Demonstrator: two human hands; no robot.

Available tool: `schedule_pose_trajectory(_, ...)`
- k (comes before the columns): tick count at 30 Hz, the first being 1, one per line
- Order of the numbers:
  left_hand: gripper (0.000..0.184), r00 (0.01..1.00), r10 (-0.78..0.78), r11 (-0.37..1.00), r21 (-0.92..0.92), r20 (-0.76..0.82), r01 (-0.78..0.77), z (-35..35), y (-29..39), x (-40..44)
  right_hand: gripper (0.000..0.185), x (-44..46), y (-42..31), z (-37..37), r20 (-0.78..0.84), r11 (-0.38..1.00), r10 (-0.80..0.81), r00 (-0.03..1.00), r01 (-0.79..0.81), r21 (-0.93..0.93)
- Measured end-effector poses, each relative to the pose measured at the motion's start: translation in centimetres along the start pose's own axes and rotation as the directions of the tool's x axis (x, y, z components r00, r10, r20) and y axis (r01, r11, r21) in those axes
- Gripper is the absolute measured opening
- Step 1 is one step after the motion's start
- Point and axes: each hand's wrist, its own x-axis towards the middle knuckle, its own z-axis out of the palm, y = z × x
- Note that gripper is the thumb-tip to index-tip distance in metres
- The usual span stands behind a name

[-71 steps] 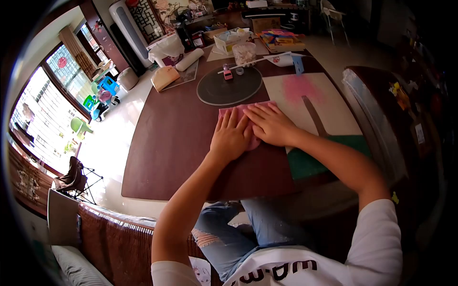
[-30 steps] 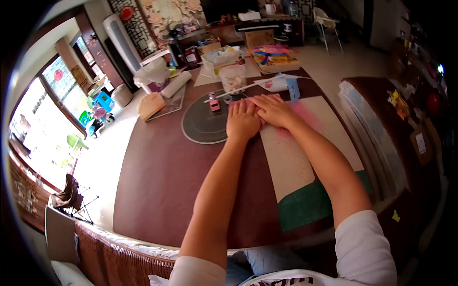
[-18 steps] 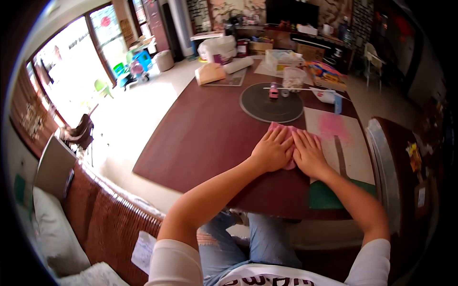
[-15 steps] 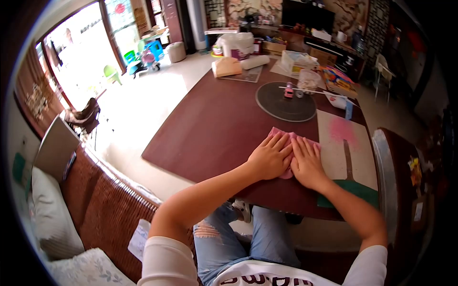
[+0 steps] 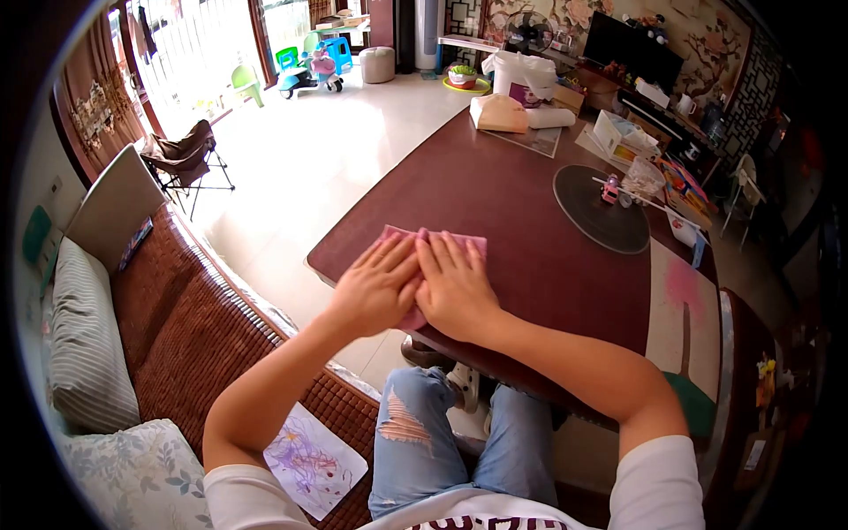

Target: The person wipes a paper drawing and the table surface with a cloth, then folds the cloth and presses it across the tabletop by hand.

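My left hand point(image 5: 375, 287) and right hand point(image 5: 455, 296) lie side by side, touching, on the pink cloth point(image 5: 412, 318), and the cloth rests on the desk point(image 5: 521, 221) at its near edge, toward the left corner. My fingers are stretched out flat and unclenched, pressing on the cloth from above and not gripping it; bits of pink show past my fingertips and below my palms. Well apart, to the right, a dark disc point(image 5: 587, 212) lies on the desk, with a small pink toy car point(image 5: 609, 189) on it and a clear jar point(image 5: 645, 177) near its far side. The painting point(image 5: 664, 340), with its pink patch and green strip, lies along the right side. A white roll point(image 5: 552, 117) sits at the far end. Beside my left forearm, a scribbled drawing point(image 5: 314, 464) lies on the brown bench point(image 5: 177, 340).
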Motion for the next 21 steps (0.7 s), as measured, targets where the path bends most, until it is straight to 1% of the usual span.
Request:
schedule_pose_trajectory(2, 0.053, 0.997, -0.073, 0.997, 0.011, 0.008, 0.073, -0.1, -2.4, 0.8, 0.057, 2.8, 0.2, 1.8, -0.036, 0.997, -0.050, 0.998, 0.052, 0.057)
schedule_pose_trajectory(3, 0.054, 0.996, -0.062, 0.997, 0.050, -0.061, 0.066, 0.5, -3.9, 1.2, 0.056, 4.1, 0.6, 2.8, -0.049, 0.995, -0.065, 0.997, 0.068, 0.070)
schedule_pose_trajectory(4, 0.054, 0.993, -0.099, 0.994, 0.030, -0.064, 0.101, 0.8, -5.2, 1.8, 0.056, 5.6, 1.0, 3.8, -0.065, 0.993, -0.081, 0.995, 0.087, 0.085)
schedule_pose_trajectory(5, 0.054, 0.989, -0.138, 0.989, 0.049, -0.058, 0.141, 1.0, -6.3, 2.5, 0.056, 6.9, 1.4, 4.7, -0.038, 0.993, -0.076, 0.996, 0.079, 0.089)
schedule_pose_trajectory(6, 0.054, 0.983, -0.177, 0.981, 0.069, -0.053, 0.180, 0.9, -7.2, 3.1, 0.058, 8.4, 1.6, 4.7, 0.089, 0.995, -0.052, 0.995, 0.044, 0.088)
schedule_pose_trajectory(7, 0.054, 0.968, -0.247, 0.969, 0.019, -0.046, 0.248, 0.0, -7.1, 3.7, 0.058, 9.7, 1.9, 5.0, 0.169, 0.995, -0.038, 0.985, 0.023, 0.093)
schedule_pose_trajectory(8, 0.054, 0.965, -0.257, 0.966, 0.027, -0.050, 0.259, 0.1, -7.8, 4.4, 0.059, 11.0, 2.2, 5.2, 0.244, 0.995, -0.028, 0.969, 0.005, 0.095)
schedule_pose_trajectory(9, 0.054, 0.948, -0.318, 0.947, 0.044, -0.006, 0.318, 0.7, -8.8, 5.2, 0.059, 12.1, 2.5, 5.5, 0.303, 0.996, -0.011, 0.953, -0.015, 0.084)
schedule_pose_trajectory(11, 0.053, 0.909, -0.414, 0.910, 0.058, 0.055, 0.411, 0.1, -8.3, 5.6, 0.059, 12.8, 2.5, 5.4, 0.333, 0.997, 0.006, 0.943, -0.031, 0.067)
schedule_pose_trajectory(12, 0.053, 0.905, -0.422, 0.906, 0.064, 0.057, 0.418, 0.1, -7.8, 5.5, 0.058, 12.7, 2.6, 5.5, 0.337, 0.997, 0.008, 0.942, -0.034, 0.070)
schedule_pose_trajectory(14, 0.053, 0.874, -0.486, 0.869, 0.115, 0.022, 0.481, 0.1, -7.1, 5.3, 0.058, 12.2, 2.5, 5.3, 0.335, 0.994, 0.008, 0.942, -0.043, 0.097)
schedule_pose_trajectory(16, 0.052, 0.866, -0.500, 0.860, 0.126, 0.019, 0.494, 0.2, -6.4, 4.9, 0.057, 11.6, 2.3, 4.9, 0.320, 0.991, 0.007, 0.947, -0.049, 0.122)
schedule_pose_trajectory(18, 0.053, 0.889, -0.456, 0.877, 0.187, 0.039, 0.442, 0.7, -5.7, 4.0, 0.055, 10.1, 2.1, 4.5, 0.308, 0.995, 0.012, 0.951, -0.040, 0.087)
schedule_pose_trajectory(19, 0.054, 0.896, -0.434, 0.884, 0.235, 0.094, 0.403, 0.3, -4.8, 3.4, 0.054, 9.0, 2.2, 4.2, 0.257, 0.994, -0.029, 0.966, 0.000, 0.111)
schedule_pose_trajectory(20, 0.054, 0.897, -0.432, 0.885, 0.237, 0.094, 0.401, 0.2, -3.6, 2.7, 0.054, 7.6, 2.4, 3.8, 0.255, 0.994, -0.027, 0.967, -0.002, 0.111)
schedule_pose_trajectory(21, 0.055, 0.905, -0.418, 0.883, 0.271, 0.082, 0.384, -0.1, -2.1, 2.0, 0.054, 6.2, 2.4, 3.0, 0.218, 0.992, -0.072, 0.973, 0.047, 0.118)
